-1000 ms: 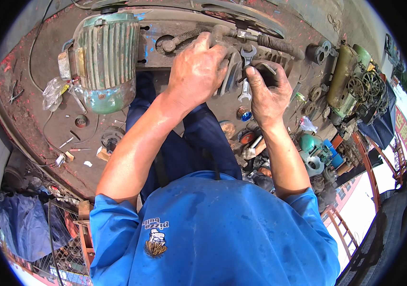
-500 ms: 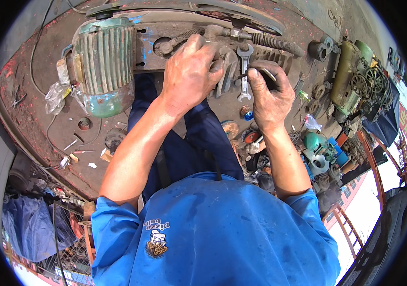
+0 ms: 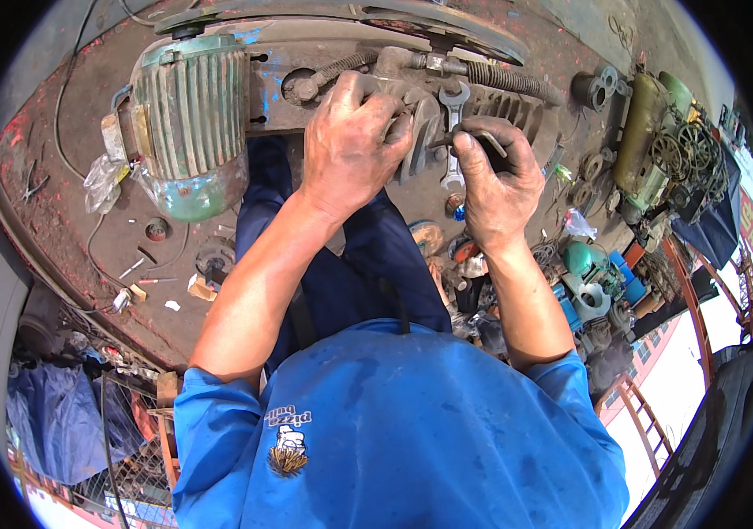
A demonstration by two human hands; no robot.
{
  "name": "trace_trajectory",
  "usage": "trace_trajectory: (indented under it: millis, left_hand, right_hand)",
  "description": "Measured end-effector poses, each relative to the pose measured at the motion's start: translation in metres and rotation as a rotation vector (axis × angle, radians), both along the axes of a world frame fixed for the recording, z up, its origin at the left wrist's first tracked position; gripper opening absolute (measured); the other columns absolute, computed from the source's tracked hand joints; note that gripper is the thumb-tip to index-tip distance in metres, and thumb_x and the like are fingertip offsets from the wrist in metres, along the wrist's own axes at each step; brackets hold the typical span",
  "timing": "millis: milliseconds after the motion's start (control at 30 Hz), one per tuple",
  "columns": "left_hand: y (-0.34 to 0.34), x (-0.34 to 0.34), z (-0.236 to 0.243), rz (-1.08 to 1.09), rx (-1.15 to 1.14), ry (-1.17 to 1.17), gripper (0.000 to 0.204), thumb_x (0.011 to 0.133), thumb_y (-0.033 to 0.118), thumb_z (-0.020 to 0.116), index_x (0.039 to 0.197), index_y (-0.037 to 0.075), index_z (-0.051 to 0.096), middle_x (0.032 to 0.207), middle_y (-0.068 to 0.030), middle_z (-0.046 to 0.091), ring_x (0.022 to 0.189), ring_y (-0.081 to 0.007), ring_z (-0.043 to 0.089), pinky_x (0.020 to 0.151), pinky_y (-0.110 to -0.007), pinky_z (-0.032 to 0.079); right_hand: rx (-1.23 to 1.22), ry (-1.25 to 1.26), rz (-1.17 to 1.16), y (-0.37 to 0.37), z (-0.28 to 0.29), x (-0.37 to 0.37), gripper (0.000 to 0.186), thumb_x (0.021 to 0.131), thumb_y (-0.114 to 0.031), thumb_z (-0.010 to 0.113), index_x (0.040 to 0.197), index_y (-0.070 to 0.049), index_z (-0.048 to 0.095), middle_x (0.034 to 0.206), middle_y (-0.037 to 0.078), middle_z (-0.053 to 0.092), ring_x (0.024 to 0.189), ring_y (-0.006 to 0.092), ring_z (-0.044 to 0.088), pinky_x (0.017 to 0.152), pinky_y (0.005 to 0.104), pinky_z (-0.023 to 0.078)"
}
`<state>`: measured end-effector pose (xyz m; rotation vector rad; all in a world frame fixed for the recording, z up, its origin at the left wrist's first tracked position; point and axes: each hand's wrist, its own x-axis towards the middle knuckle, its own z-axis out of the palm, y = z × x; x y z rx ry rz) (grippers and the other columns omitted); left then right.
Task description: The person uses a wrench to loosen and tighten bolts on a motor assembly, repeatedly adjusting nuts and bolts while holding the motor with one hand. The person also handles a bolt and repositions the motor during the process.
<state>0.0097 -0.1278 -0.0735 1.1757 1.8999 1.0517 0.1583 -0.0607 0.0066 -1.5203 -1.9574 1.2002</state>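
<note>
My left hand is closed, its fingers curled down at the edge of a grey finned machine part; whatever they grip is hidden. In my right hand, thumb and fingers pinch a thin, dark, bent rod that looks like a hex key. One end of it points left toward the finned part. Just behind that pinch, a double-ended open-end wrench lies on the machine, its lower end beside my right thumb.
A green ribbed electric motor stands at left on the machine's base. A ribbed hose and a large wheel lie beyond my hands. Loose metal parts and an old engine-like machine crowd the right. Pliers lie far left.
My right hand has shifted very slightly, and the bent rod in it has turned a little. My left hand has moved slightly, its fingers still curled at the finned part.
</note>
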Motion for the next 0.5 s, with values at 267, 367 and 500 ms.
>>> trace_trajectory:
  millis: [267,367,500]
  left_hand:
    - [0.0,0.0054,0.0002,0.036,-0.017,0.059,0.021,0.078,0.02,0.08,0.092,0.006,0.071,0.102,-0.0194,0.057,0.087,-0.0387,0.064,0.074,-0.048,0.055]
    - [-0.0037,0.0056,0.0021,0.036,-0.012,0.054,0.021,0.079,0.02,0.08,0.093,0.006,0.071,0.102,-0.0198,0.057,0.09,-0.0389,0.062,0.077,-0.049,0.053]
    - [-0.002,0.0083,-0.0033,0.047,0.036,0.111,0.022,0.08,0.02,0.08,0.095,0.006,0.071,0.101,-0.0205,0.056,0.094,-0.0403,0.059,0.081,-0.05,0.05]
  right_hand:
    - [0.006,-0.036,0.022,0.0004,0.0003,0.002,0.018,0.092,-0.011,0.078,0.105,-0.002,0.07,0.096,0.006,0.073,0.085,0.0109,0.066,0.078,0.0257,0.053]
    - [-0.002,-0.005,0.023,0.0005,0.0002,0.0017,0.018,0.092,-0.011,0.078,0.105,-0.002,0.07,0.096,0.006,0.073,0.086,0.0112,0.066,0.078,0.0258,0.053]
    - [-0.005,0.002,0.009,0.0019,-0.0012,0.003,0.018,0.092,-0.011,0.078,0.104,-0.002,0.07,0.096,0.007,0.073,0.086,0.0115,0.066,0.078,0.026,0.053]
